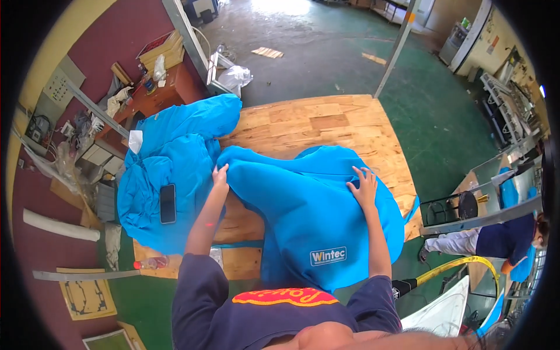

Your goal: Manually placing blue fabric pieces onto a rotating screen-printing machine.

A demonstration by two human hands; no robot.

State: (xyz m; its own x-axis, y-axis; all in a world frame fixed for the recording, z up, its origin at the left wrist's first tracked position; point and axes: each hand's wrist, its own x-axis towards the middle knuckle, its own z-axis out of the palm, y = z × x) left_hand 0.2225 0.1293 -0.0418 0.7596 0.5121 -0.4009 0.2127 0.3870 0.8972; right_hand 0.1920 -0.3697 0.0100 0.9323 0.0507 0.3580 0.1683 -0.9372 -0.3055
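Observation:
A large blue fabric cover (303, 216) with a small printed label lies spread across the wooden table, its near part hanging over the edge in front of me. My left hand (220, 177) pinches the cover's left corner, its fingers closed on the cloth. On the right part of the same cover rests my right hand (366, 188), open, fingers spread over the fabric. Left of my left hand is a heap of more blue fabric (169, 169). A black phone (168, 204) lies on that heap, and a white tag (135, 141) shows at its left side.
The wooden table (315, 122) has bare boards at its far side. A red-capped bottle (150, 263) lies at its near left edge. Metal posts (398, 46) rise at the far corners. A cluttered brown desk (169, 87) stands left. Another person (496, 238) works at the right.

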